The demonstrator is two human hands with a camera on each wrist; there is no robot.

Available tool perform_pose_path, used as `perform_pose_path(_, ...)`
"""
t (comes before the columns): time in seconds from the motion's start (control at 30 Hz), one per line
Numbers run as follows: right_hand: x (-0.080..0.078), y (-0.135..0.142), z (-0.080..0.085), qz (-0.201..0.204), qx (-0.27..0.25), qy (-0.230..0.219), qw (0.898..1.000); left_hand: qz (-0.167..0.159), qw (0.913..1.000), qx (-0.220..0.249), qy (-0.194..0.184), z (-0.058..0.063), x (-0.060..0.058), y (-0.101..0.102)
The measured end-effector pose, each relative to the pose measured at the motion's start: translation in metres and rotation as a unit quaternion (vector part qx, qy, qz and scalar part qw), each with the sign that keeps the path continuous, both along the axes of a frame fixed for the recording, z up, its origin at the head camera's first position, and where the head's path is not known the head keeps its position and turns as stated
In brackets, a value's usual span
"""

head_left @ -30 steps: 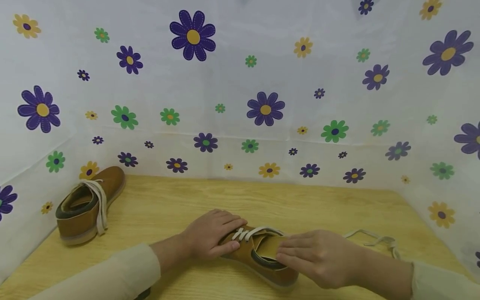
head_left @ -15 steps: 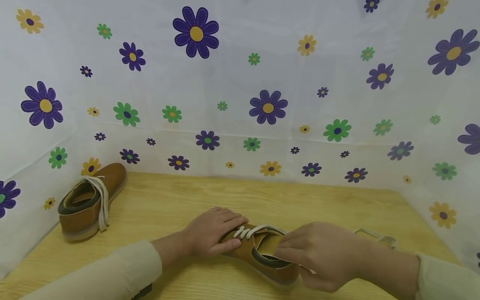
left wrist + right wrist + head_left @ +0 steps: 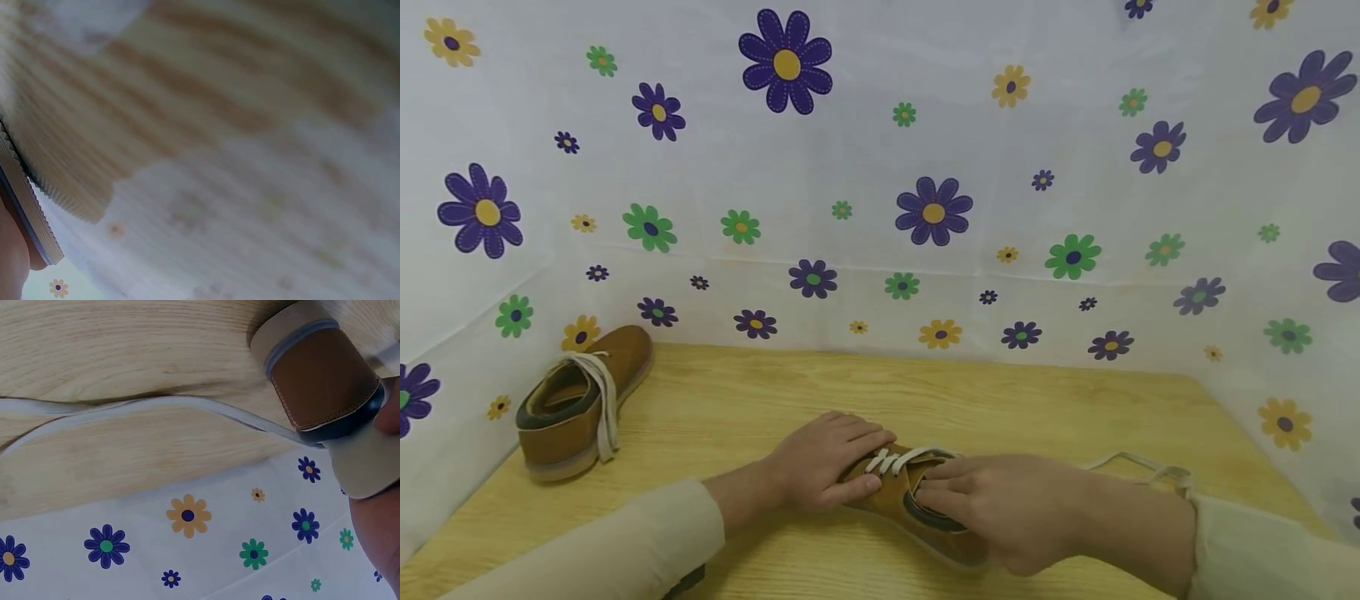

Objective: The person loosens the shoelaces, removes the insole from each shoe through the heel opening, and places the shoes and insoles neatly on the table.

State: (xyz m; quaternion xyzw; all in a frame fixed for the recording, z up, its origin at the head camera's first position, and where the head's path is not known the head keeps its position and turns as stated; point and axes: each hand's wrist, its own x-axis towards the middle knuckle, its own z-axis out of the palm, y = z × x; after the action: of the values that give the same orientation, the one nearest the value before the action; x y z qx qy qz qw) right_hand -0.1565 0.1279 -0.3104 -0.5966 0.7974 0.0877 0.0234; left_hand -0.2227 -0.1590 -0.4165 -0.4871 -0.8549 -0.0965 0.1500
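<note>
A brown leather lace-up shoe [image 3: 880,500] with pale laces lies on the table in the head view, its toe toward my left. My left hand [image 3: 831,462] grips the toe from above, thumb on the near side and fingers over the far side. My right hand [image 3: 1007,508] is at the shoe's heel, its fingertips inside the opening. In the right wrist view, a beige insole [image 3: 365,465] sticks out past the shoe's dark collar, between the right hand's finger and thumb side. The front of the insole is hidden in the shoe.
A second brown shoe [image 3: 561,425] stands at the table's left edge, its laces hanging over the side. A loose lace [image 3: 144,405] trails over the table [image 3: 760,392] beyond my right wrist. A flowered white sheet [image 3: 865,150] encloses the back and sides.
My right hand has shifted left over the shoe, its fingers reaching deeper into the opening, and the insole is now mostly covered in the head view. My left hand keeps its place on the toe.
</note>
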Motion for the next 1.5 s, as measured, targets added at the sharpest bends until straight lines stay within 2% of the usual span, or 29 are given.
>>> perform_pose_path(0.17, 0.001, 0.001, -0.005, -0.029, 0.012, -0.03, 0.999, -0.001, 1.0, -0.001, 0.001, -0.001, 0.001, -0.002)
perform_pose_path(0.27, 0.001, 0.002, -0.005, -0.032, 0.024, -0.03, 0.999, -0.003, 1.0, 0.001, 0.003, 0.0, 0.002, -0.003)
perform_pose_path(0.5, 0.004, 0.005, -0.001, -0.045, 0.058, -0.045, 0.996, -0.005, 1.0, 0.002, 0.006, -0.004, 0.004, -0.002)
perform_pose_path(0.87, 0.009, 0.011, 0.013, -0.05, 0.064, -0.046, 0.996, -0.002, 1.0, 0.005, 0.002, -0.005, 0.002, -0.004)
perform_pose_path(1.3, 0.016, 0.017, 0.024, -0.092, 0.08, -0.065, 0.99, -0.01, 0.9999, 0.004, 0.005, -0.004, 0.001, -0.003)
perform_pose_path(1.5, 0.018, 0.019, 0.03, -0.133, 0.099, -0.082, 0.983, -0.011, 0.9999, 0.009, 0.0, -0.004, 0.0, -0.003)
